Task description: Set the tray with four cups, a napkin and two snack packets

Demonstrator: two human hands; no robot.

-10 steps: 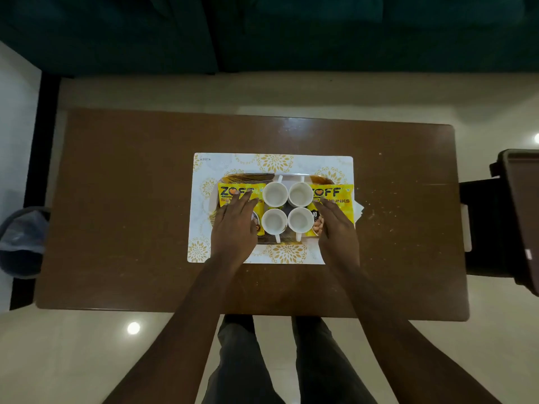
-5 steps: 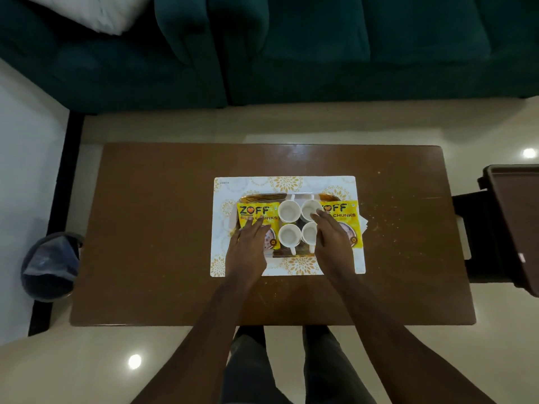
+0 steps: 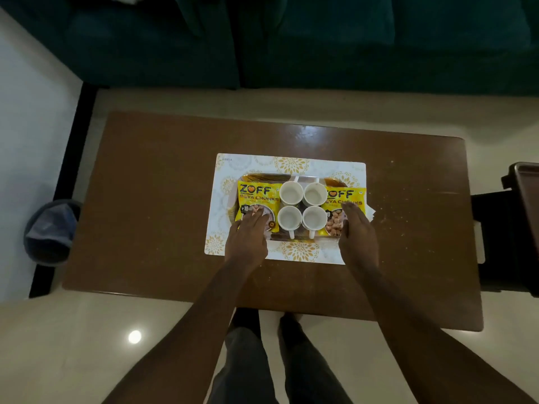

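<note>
Both hands, the left and the right, are laid flat and empty on the packets, apparently squaring them beside the cups mid-bench.

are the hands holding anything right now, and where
Nothing is gripped. The left hand lies flat on the left packet; the right hand rests open against the right packet.

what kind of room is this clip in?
Probably a home living room: a dark teal upholstered sofa faces a low brown wooden coffee table on a glossy pale tiled floor, with a small lined waste bin beside it.
</note>
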